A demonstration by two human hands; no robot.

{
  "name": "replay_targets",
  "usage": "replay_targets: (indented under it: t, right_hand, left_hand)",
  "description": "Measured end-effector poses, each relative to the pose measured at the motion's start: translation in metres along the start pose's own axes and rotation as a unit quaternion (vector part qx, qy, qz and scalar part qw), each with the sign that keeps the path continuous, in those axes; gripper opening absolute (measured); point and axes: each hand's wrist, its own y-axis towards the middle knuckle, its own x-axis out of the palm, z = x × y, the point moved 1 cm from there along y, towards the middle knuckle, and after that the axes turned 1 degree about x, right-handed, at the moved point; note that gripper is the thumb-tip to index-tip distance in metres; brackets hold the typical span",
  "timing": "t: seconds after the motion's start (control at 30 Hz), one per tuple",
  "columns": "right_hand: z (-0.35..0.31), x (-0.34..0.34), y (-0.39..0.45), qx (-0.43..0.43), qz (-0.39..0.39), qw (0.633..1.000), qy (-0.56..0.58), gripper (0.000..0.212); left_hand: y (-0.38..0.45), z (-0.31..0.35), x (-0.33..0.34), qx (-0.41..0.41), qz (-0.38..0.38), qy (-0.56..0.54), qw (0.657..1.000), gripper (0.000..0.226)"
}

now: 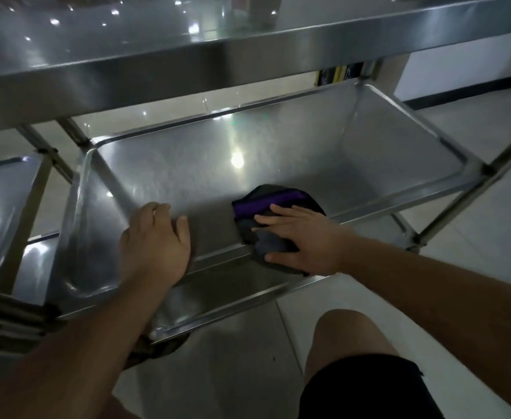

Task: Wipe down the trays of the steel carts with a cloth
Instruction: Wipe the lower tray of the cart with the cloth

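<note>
Several overlapping strokes toward the tray's [278, 146] far wall would serve: left hand [154, 240], clenched, braces its near wall; right hand [302, 237], flat and released, presses the cloth [266, 204] there.

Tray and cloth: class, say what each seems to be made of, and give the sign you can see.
Tray: likely stainless steel, brushed but shiny; it mirrors bright lights and has folded rims. Cloth: soft matt fabric, dark grey with a purple band; it creases under the right hand. Fibre unclear.

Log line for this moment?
right hand: presses cloth at near rim of tray | left hand: rests on tray
</note>
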Motion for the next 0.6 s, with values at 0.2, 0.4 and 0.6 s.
replay_targets:
  t: [0.2, 0.4, 0.6]
  right_hand:
    - [0.075, -0.021, -0.044, 0.107, 0.027, 0.994, -0.005, 0.072]
    - [0.146, -0.03, -0.071, 0.207, 0.05, 0.977, -0.006, 0.075]
    - [0.232, -0.036, -0.086, 0.333, 0.072, 0.94, -0.018, 0.073]
  left_hand:
    - [0.022, 0.044, 0.003, 0.027, -0.046, -0.012, 0.998, 0.046]
    - [0.013, 0.147, 0.036, 0.143, -0.103, -0.052, 0.983, 0.058]
    - [0.008, 0.16, 0.057, 0.128, -0.109, -0.026, 0.985, 0.063]
